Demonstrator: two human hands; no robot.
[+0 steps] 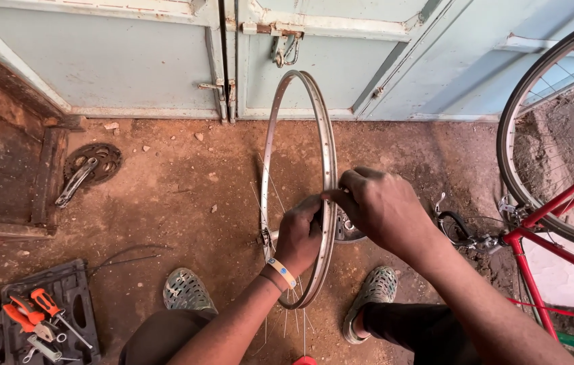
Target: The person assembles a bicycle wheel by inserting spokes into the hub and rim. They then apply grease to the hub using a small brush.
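a: items in view, counted?

b: one bare bicycle rim, silver metal, no tyre. two hands on it. left hand, with a yellow wristband, is wrapped around the rim's lower right arc. right hand has its fingertips pinched at the rim's right edge, just above the left hand; what they pinch is too small to tell.

a: grip state?

b: left grip closed round the rim; right grip narrow, thumb and fingers nipped together against the rim.

a: position and heading of the rim?

b: stands upright on its edge on the dirt floor, between two perforated clogs. seen nearly edge-on; long axis runs vertical in the view, top toward the pale blue doors, bottom toward the person. loose thin spokes hang inside it; count unclear.

a: the rest?

b: one crankset with chainring, lying flat at left. one dark tool case, lower left, holding one orange-handled screwdriver and one pair of orange-handled pliers. one red bicycle at right, one tyred wheel showing. one padlock on the door hasp.
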